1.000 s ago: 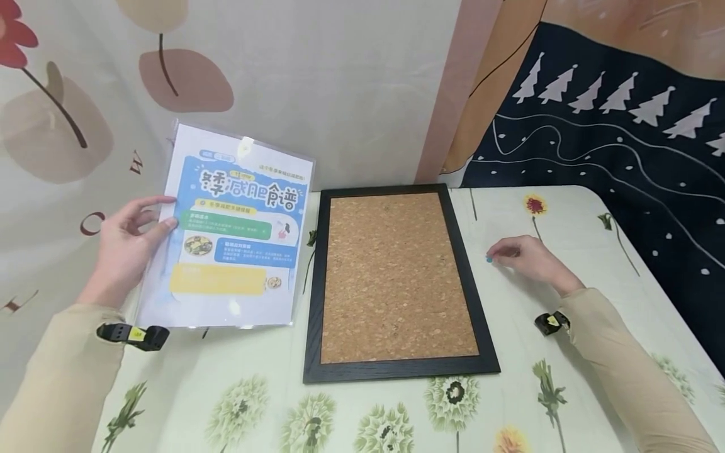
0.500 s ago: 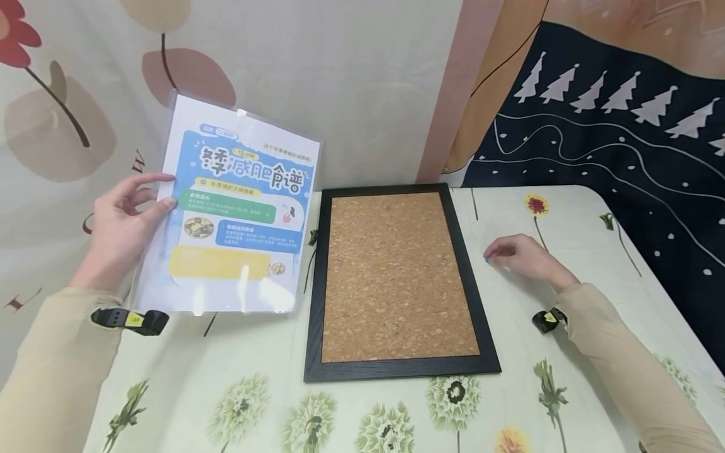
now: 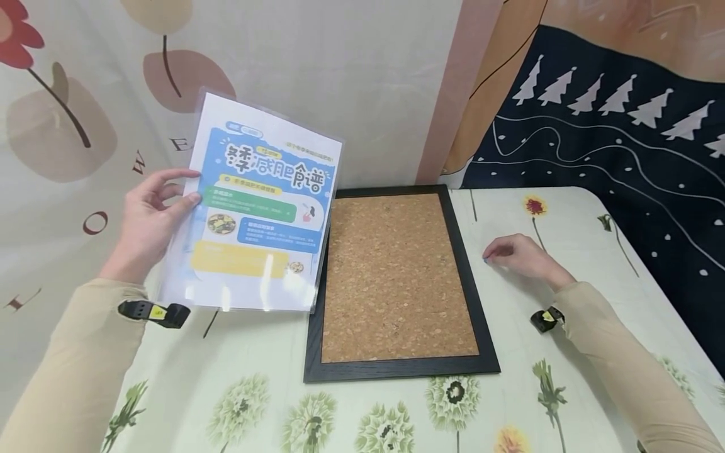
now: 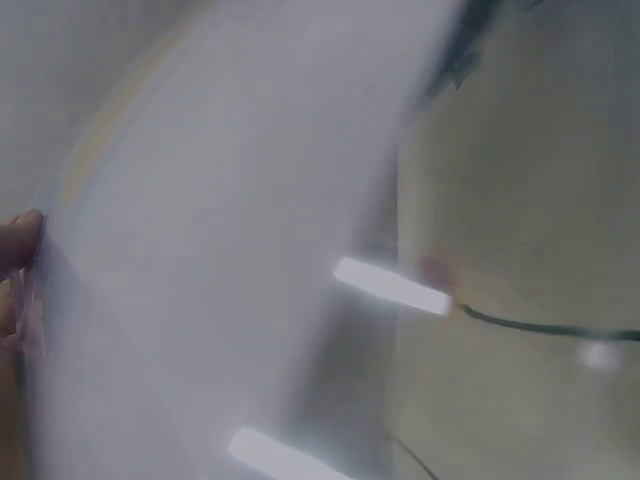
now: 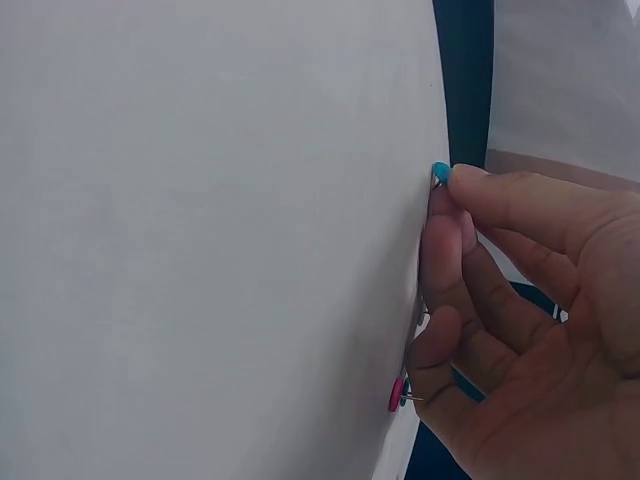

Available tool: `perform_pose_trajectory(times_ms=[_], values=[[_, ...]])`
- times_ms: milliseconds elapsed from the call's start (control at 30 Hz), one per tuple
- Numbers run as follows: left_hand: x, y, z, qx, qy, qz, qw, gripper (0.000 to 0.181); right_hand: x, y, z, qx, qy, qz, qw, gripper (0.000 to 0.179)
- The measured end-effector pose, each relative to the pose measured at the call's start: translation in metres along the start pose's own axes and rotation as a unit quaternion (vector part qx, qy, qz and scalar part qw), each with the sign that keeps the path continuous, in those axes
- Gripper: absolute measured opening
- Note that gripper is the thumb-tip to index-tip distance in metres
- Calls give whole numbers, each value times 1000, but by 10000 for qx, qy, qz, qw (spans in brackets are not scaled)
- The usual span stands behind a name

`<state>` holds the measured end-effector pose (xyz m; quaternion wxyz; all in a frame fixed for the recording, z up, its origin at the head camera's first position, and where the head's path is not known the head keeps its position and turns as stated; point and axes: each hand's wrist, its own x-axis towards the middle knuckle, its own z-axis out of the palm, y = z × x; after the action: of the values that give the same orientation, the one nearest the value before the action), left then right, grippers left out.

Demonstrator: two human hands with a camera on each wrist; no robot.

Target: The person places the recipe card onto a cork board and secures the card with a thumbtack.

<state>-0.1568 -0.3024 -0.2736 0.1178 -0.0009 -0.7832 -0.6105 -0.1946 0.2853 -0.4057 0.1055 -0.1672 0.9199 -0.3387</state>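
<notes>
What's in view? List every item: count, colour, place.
Rectangular laminated paper sheet: 1, white and blue, in left hand.
Flower-printed tablecloth: 1, pale, lower view.
Rectangular black-framed cork board: 1, brown, on tablecloth.
Turquoise-headed metal pin: 1, turquoise, between right fingers.
Pink-headed metal pin: 1 visible, pink, near those fingers.
Flower-printed backdrop: 1, pale, upper left.
Tree-printed fabric: 1, navy, upper right.
Boxy wrist cameras: 2, black, on wrists.
Long sleeves: 2, beige, lower corners.
Hands: 2, bare, flanking board.

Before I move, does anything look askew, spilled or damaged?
Nothing looks spilled or damaged. One oddity: while the right grip pinches a blue pin, a pink pin sits near its lower fingers, metal point seemingly facing them. The printed sheet tilts, but the left grip holds it.
</notes>
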Motion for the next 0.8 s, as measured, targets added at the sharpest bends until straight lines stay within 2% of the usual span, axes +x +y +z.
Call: perform_pose_trajectory(times_ms=[300, 600, 800], values=[[6, -3, 12, -490, -88, 72, 9987, 36, 0, 1, -6, 163, 6, 113, 9998, 12], [10, -5, 24, -459, -99, 99, 9988, 35, 3, 0, -16, 255, 84, 299, 9992, 18], [14, -4, 31, -687, -159, 201, 9973, 35, 3, 0, -20, 329, 110, 446, 9984, 19]])
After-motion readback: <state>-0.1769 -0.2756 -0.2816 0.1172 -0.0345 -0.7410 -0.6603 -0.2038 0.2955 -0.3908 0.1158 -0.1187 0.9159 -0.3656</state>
